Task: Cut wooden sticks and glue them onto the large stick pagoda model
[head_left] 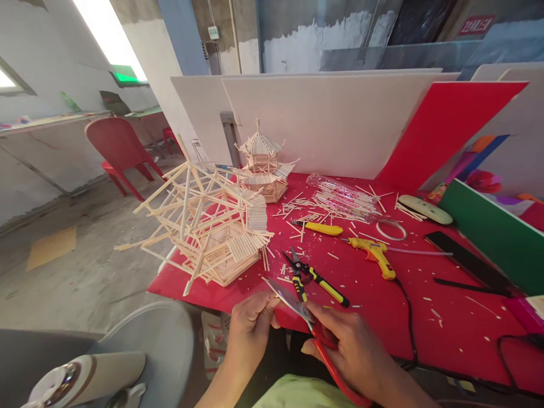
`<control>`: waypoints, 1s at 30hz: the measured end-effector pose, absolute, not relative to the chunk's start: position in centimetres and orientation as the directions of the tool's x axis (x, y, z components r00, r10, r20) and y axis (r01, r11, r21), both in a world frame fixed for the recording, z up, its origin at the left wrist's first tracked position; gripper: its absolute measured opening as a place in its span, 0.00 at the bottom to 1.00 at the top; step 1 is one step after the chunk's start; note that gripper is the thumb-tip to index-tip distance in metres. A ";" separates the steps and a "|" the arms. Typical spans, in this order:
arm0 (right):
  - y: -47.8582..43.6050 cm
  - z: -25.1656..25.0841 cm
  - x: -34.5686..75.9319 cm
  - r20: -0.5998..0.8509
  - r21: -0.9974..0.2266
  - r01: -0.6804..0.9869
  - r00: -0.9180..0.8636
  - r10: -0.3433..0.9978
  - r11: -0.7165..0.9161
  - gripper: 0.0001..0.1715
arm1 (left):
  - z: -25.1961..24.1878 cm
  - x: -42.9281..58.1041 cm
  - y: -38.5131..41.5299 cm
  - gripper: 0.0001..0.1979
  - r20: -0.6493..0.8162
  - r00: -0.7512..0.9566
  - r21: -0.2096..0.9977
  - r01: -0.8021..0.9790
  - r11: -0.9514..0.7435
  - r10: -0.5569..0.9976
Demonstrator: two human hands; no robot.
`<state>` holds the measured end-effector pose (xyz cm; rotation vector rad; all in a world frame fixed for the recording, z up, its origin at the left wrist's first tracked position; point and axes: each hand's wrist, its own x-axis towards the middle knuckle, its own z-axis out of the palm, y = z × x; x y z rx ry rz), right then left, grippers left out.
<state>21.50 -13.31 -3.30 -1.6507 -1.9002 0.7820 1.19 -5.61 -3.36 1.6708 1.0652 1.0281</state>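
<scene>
My right hand (348, 351) is closed round the red handles of a pair of scissors (306, 317), whose blades point up and left over the near edge of the red table (446, 328). My left hand (250, 328) pinches a thin wooden stick (268, 310) right at the blades. Beyond my left hand stands a large unfinished stick model (208, 226), overhanging the table's left corner. A smaller finished stick pavilion (263, 164) stands behind it.
Yellow-handled pliers (314, 277), a yellow utility knife (321, 228), a yellow glue gun (376, 255) with its black cord, a bag of sticks (340, 195) and loose offcuts lie on the table. White, red and green boards lean at the back and right. A fan (140, 357) stands low left, a red chair (119, 150) farther off.
</scene>
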 end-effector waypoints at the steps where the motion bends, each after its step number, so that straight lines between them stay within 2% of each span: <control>1: -13.2 -3.5 21.9 0.024 -0.655 0.749 -0.104 0.994 0.094 0.30 | -3.3 1.3 -5.7 0.09 0.136 0.279 0.965 0.181 -0.191 0.951; 5: -12.9 -4.3 25.0 0.082 -0.347 0.931 0.153 0.985 -0.116 0.31 | -2.7 1.4 -5.6 0.13 -0.110 0.198 0.991 -0.049 0.122 0.974; 7: -12.9 -4.9 27.1 0.079 -0.189 0.952 0.259 0.963 -0.241 0.30 | -2.2 1.4 -5.4 0.15 -0.206 0.148 0.956 -0.181 0.231 0.967; 9: -13.1 -6.0 29.2 0.081 -0.095 0.949 0.307 0.948 -0.299 0.28 | -1.6 1.2 -5.0 0.17 -0.282 0.081 0.902 -0.316 0.293 0.956; 13: -13.1 -9.2 32.6 0.167 -0.090 0.979 0.194 0.967 -0.181 0.28 | -0.4 0.3 -4.1 0.20 -0.399 0.058 0.760 -0.537 0.366 0.915; 19: -13.0 -10.2 33.1 0.167 -0.089 0.991 0.112 0.980 -0.098 0.29 | 0.6 -1.1 -2.7 0.20 -0.447 0.087 0.647 -0.656 0.389 0.890; 25: -12.1 -9.6 31.6 0.144 -0.180 0.983 0.074 0.987 -0.047 0.27 | 0.4 -1.4 -1.4 0.17 -0.428 0.068 0.655 -0.664 0.361 0.901; 30: -11.4 -9.9 31.2 0.121 -0.181 0.983 0.062 0.991 -0.040 0.26 | 0.3 -1.0 -0.8 0.19 -0.439 0.016 0.685 -0.641 0.346 0.898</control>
